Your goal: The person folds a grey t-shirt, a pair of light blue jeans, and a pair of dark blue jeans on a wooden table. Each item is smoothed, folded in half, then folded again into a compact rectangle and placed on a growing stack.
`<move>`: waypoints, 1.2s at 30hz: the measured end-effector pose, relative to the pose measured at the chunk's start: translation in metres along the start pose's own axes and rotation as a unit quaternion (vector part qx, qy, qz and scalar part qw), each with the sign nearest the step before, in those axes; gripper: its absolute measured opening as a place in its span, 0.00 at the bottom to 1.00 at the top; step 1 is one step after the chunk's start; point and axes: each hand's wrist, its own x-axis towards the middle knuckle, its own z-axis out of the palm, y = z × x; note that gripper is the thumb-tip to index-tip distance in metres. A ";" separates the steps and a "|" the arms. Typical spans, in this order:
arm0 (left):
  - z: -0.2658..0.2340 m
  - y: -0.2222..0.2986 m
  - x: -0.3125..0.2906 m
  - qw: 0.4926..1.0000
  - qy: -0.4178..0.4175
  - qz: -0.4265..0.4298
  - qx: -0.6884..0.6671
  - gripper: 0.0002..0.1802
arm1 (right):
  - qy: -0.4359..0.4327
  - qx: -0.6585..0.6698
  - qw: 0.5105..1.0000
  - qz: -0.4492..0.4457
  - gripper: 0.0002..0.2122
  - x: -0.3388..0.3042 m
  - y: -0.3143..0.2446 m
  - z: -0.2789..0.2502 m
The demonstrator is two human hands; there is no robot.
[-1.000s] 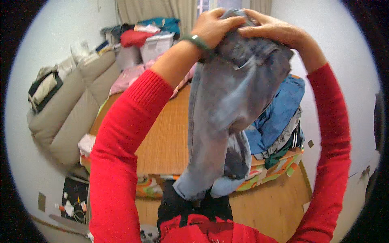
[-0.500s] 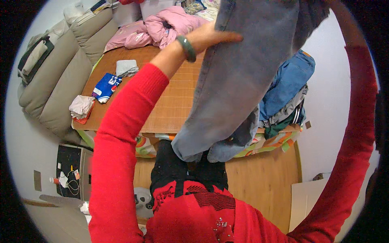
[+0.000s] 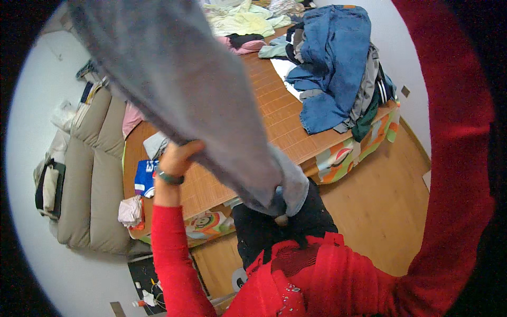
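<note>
A pair of grey-blue jeans (image 3: 195,95) hangs slantwise in front of me, with its upper end beyond the top of the view. The leg ends come down over my black trousers. My left hand (image 3: 178,157), with a dark bangle at the wrist, grips the jeans' left edge; its thumb lies over the cloth and the other fingers are partly hidden. My right arm (image 3: 449,158), in a red sleeve, reaches up past the top edge, so the right hand is out of sight.
Blue jeans (image 3: 338,63) top a heap of clothes on the bed's right side. Small folded clothes, among them a blue one (image 3: 144,177), lie along the left edge of the mat (image 3: 269,100). Yellow clothes (image 3: 243,21) lie farther back. A grey-beige padded backrest (image 3: 100,179) flanks the bed.
The jeans have swung to the left across the view. My left hand has moved down along their edge and closed on it. My view has turned toward the right.
</note>
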 end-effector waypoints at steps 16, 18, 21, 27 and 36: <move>-0.208 0.080 0.103 0.841 -0.012 -0.091 0.533 0.15 | -0.126 0.027 0.942 0.309 0.21 -0.168 0.286 0.127; -0.178 -0.025 0.130 0.736 -0.167 0.023 0.656 0.14 | -0.168 0.143 0.904 0.367 0.21 -0.239 0.309 0.172; -0.115 -0.182 0.122 0.804 -0.106 -0.120 0.572 0.14 | -0.157 -0.057 0.888 0.429 0.28 -0.365 0.309 0.226; -0.037 -0.321 0.029 0.788 -0.052 -0.239 0.565 0.31 | -0.191 -0.141 0.913 0.332 0.27 -0.486 0.252 0.279; -0.040 -0.314 -0.144 0.672 0.251 -0.327 0.615 0.26 | -0.321 -0.007 0.940 0.118 0.23 -0.522 0.108 0.353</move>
